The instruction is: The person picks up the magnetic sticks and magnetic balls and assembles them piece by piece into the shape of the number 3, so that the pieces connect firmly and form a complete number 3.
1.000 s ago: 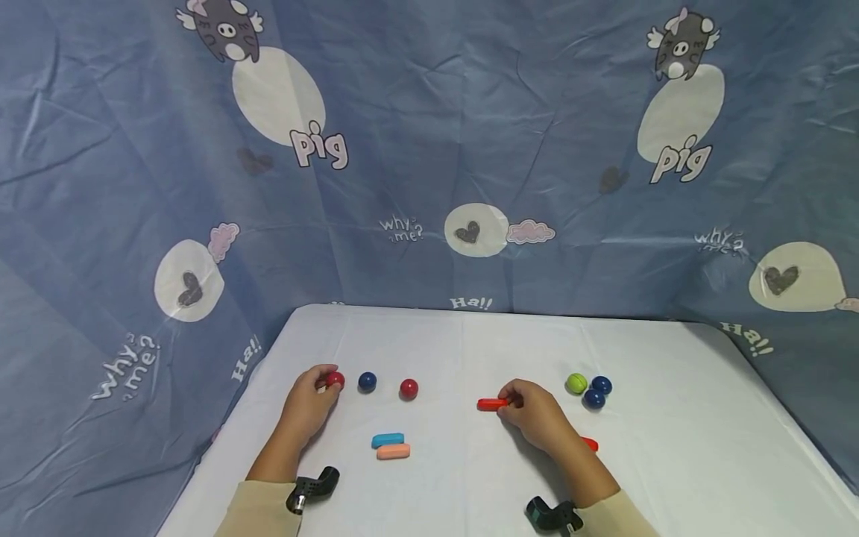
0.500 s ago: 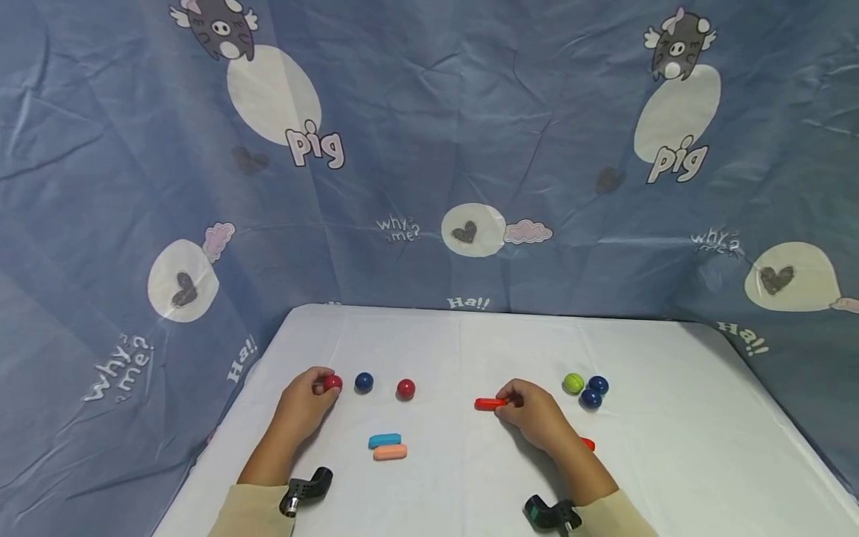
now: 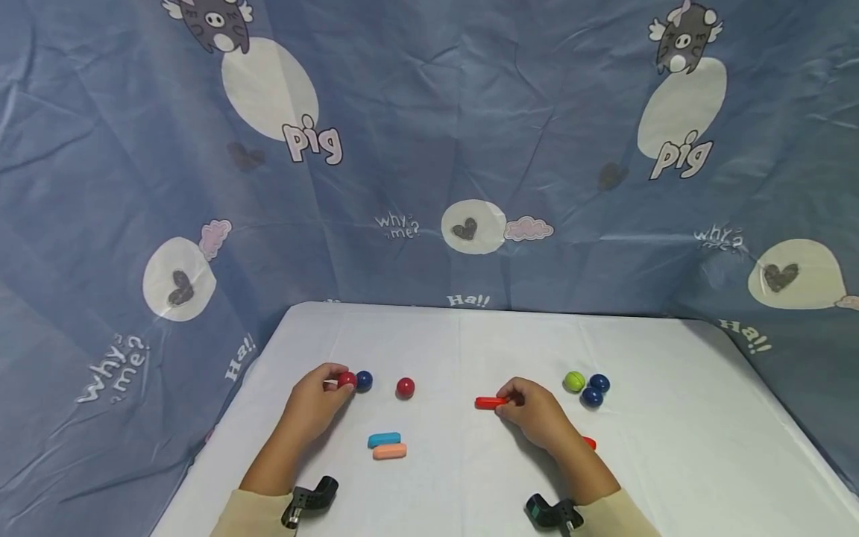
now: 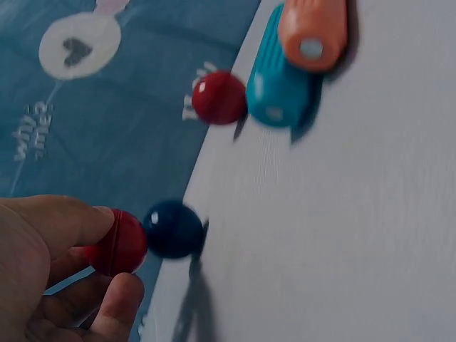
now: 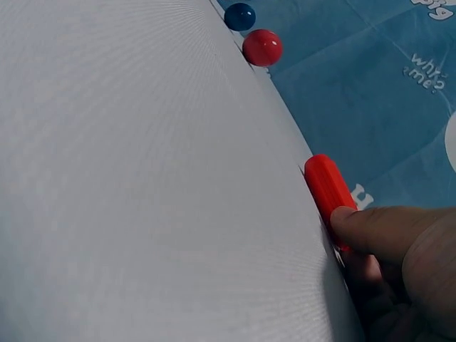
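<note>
Between thumb and fingers, the left hand (image 3: 314,403) pinches a red ball (image 3: 346,380), which sits against a blue ball (image 3: 364,381). The left wrist view shows the held red ball (image 4: 120,244) touching the blue one (image 4: 173,229). A second red ball (image 3: 406,388) lies to the right of that pair. Near the middle of the table, the right hand (image 3: 533,414) grips one end of a red stick-shaped piece (image 3: 490,403). In the right wrist view the thumb presses on this red piece (image 5: 329,187).
Blue (image 3: 384,440) and orange (image 3: 390,451) stick-shaped pieces lie side by side, front left of centre. A green ball (image 3: 574,382) and two blue balls (image 3: 593,397) are grouped at the right. Another red piece (image 3: 589,442) is partly hidden by the right forearm.
The left hand has moved right with its red ball, closing the gap to the blue ball. The right hand and its red piece have stayed in place.
</note>
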Demonstrator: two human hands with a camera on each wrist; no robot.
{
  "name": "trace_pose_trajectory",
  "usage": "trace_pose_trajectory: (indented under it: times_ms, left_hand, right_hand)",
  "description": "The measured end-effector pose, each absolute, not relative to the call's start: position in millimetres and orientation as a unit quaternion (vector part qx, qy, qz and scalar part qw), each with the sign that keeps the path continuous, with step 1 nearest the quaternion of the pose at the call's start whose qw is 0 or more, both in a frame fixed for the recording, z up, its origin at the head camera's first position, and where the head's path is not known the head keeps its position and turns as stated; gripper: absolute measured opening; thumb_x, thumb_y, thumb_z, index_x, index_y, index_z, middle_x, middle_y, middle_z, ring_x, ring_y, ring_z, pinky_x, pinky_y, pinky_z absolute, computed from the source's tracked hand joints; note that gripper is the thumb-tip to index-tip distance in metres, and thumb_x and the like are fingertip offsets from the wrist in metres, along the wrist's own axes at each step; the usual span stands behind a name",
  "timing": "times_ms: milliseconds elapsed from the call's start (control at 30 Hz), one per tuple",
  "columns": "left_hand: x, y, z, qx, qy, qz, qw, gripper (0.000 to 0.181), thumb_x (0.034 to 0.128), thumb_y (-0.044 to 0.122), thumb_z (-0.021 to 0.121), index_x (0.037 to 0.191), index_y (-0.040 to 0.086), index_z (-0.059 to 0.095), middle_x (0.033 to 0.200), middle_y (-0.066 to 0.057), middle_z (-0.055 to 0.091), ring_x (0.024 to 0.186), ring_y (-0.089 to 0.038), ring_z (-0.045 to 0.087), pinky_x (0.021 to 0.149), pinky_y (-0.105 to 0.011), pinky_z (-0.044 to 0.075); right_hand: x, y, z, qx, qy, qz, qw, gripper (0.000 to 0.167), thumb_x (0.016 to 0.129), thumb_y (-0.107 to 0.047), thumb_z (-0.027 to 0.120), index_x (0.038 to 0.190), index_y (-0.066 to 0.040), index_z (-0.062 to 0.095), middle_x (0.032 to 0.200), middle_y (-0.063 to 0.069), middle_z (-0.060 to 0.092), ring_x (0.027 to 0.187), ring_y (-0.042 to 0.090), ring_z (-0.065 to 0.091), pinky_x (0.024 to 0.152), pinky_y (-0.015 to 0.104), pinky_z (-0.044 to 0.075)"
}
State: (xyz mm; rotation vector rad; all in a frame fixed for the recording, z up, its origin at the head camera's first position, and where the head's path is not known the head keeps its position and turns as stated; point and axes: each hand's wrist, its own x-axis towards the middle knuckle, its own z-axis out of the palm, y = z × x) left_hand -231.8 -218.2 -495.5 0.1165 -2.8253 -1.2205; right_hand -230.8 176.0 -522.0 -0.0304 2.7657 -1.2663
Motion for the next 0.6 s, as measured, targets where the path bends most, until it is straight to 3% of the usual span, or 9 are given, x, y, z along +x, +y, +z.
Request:
trace_pose_trajectory:
  times_ms: [267, 600]
  left_hand:
    - [-228, -196, -488, 0.025, -0.916, -0.400, 0.021, 0.036, 0.0971, 0.023, 0.075, 0.131, 0.013, 0.067, 0.121, -0.007, 0.070, 0.100, -0.020, 0.064, 0.082, -0.036, 0.059]
    - [-230, -173, -480, 0.001, -0.904, -0.428, 0.005, 0.035, 0.0953, 0.018, 0.077, 0.129, 0.013, 0.068, 0.113, -0.004, 0.070, 0.095, -0.018, 0.061, 0.080, -0.031, 0.056]
  right_hand:
    - [-229, 175, -521, -0.010, 0.907, -0.419, 0.049, 0.019, 0.088, -0.011, 0.083, 0.098, -0.024, 0.072, 0.087, -0.003, 0.063, 0.086, 0.017, 0.056, 0.079, 0.034, 0.046]
    - [-229, 176, -520, -0.009, 0.905, -0.422, 0.048, 0.019, 0.088, -0.010, 0.083, 0.098, -0.022, 0.072, 0.086, -0.002, 0.063, 0.085, 0.017, 0.056, 0.078, 0.033, 0.046]
